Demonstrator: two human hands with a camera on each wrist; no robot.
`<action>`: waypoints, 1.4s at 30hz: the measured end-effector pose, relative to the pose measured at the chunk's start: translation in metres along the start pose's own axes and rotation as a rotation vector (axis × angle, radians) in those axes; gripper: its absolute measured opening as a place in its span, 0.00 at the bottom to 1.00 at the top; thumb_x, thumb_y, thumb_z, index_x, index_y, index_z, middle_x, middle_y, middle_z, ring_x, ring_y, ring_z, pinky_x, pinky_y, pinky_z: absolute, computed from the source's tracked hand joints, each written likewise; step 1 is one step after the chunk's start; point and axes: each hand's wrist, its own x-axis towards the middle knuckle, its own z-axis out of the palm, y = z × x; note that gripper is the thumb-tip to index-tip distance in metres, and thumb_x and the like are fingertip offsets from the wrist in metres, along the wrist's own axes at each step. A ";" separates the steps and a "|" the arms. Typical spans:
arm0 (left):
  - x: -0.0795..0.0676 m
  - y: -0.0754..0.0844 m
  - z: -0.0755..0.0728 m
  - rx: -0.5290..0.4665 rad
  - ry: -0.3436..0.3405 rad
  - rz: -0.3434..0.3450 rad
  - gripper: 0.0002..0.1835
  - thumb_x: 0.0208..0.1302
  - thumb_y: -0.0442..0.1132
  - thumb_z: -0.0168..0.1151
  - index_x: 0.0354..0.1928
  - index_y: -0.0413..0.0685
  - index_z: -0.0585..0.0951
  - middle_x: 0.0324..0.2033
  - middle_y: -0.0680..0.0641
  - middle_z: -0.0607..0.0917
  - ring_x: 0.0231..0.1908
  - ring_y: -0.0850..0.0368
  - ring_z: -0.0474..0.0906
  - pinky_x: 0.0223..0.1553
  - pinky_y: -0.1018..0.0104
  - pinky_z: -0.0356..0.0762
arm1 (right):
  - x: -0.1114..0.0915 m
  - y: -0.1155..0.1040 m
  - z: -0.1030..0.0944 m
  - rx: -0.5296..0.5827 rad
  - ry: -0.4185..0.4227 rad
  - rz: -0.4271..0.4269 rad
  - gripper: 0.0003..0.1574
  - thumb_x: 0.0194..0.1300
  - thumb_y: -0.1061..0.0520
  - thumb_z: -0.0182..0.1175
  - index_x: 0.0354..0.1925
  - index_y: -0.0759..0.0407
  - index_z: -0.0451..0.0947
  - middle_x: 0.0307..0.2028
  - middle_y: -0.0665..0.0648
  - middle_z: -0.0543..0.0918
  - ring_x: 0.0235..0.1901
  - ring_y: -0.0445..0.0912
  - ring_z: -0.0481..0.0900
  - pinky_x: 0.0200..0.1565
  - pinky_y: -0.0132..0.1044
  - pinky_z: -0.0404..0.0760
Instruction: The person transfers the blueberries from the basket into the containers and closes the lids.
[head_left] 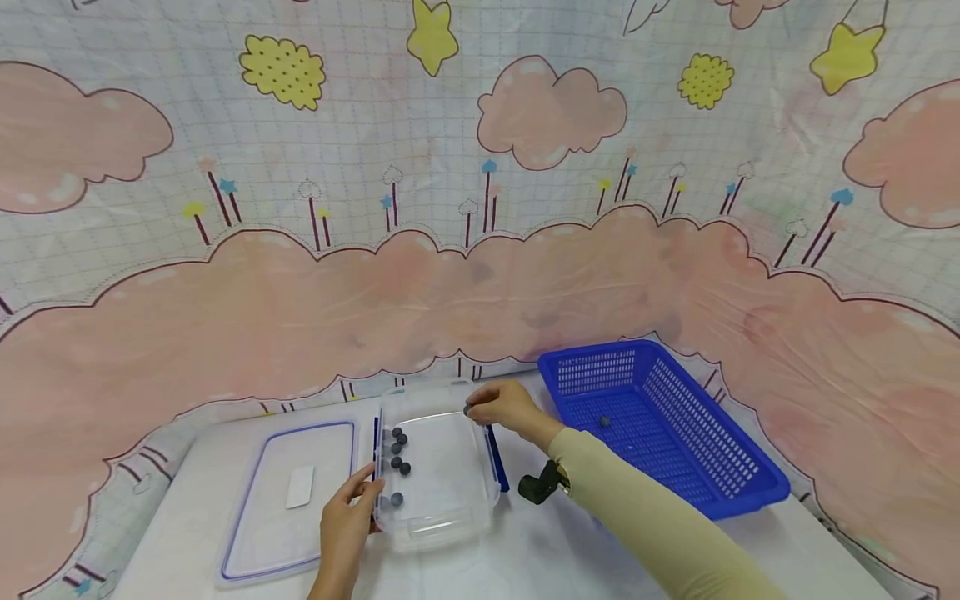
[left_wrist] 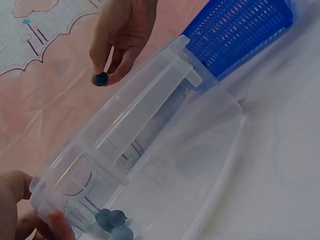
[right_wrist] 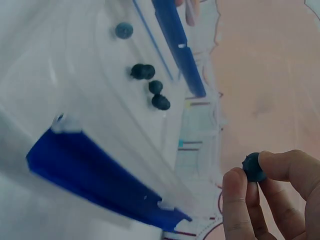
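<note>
My right hand (head_left: 513, 410) pinches a single blueberry (right_wrist: 254, 167) between thumb and fingertips, above the far right corner of a clear plastic container (head_left: 447, 467). My left hand (head_left: 347, 510) grips that container by its left wall, with the thumb along the rim. Several dark blueberries (head_left: 397, 463) lie on the container floor along the left side, mostly bunched together. Blue locking flaps (right_wrist: 100, 172) hang open at both sides of the container. To the right, one more blueberry (head_left: 604, 422) rests in a blue plastic basket (head_left: 712, 504).
A clear lid with a blue seal (head_left: 255, 500) lies flat at the left of the white table (head_left: 555, 550), a white label (head_left: 300, 487) on it. The basket's left rim stands close beside my right forearm. A printed cloth (head_left: 450, 308) hangs behind the table.
</note>
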 end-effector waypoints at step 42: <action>-0.001 0.000 0.001 0.000 0.001 0.001 0.24 0.68 0.43 0.59 0.64 0.43 0.76 0.43 0.44 0.78 0.20 0.65 0.67 0.21 0.71 0.78 | 0.018 0.024 0.082 -0.190 -0.056 0.130 0.05 0.52 0.68 0.71 0.29 0.64 0.84 0.23 0.52 0.82 0.21 0.40 0.78 0.31 0.32 0.85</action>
